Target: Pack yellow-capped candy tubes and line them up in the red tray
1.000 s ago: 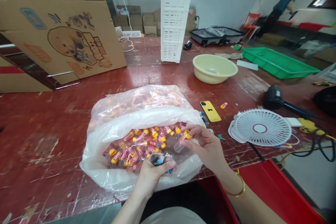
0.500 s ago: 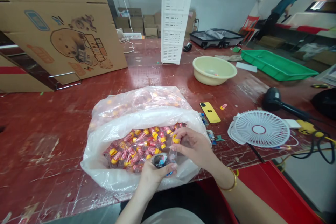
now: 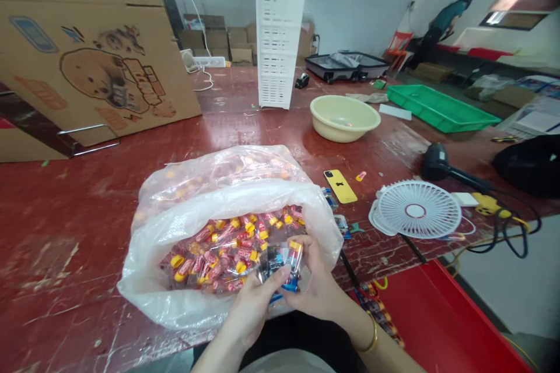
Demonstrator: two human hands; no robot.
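A white plastic bag (image 3: 236, 195) lies with its mouth spread, full of small clear bottles (image 3: 227, 245) with yellow caps and red-pink labels. Over its near edge, my left hand (image 3: 256, 303) pinches a small shiny packet (image 3: 276, 257) with dark and blue print, thumb across its front. My right hand (image 3: 317, 280) is curled round the right side of the same bundle, where a yellow cap (image 3: 296, 246) shows at the top. Whether that capped bottle is inside the packet or behind it, I cannot tell.
Right of the bag lie a yellow phone (image 3: 341, 186), several small packets (image 3: 341, 224), a loose bottle (image 3: 361, 176), a white fan (image 3: 415, 210) and a black hair dryer (image 3: 437, 163). Farther back are a cream basin (image 3: 345, 119), green tray (image 3: 441, 108), white rack (image 3: 280, 41) and large carton (image 3: 109, 70).
My right hand has moved down from above the bottles and closed in beside my left hand. The yellow-capped bottle it pinched is now down against the packet. The view has shifted slightly right.
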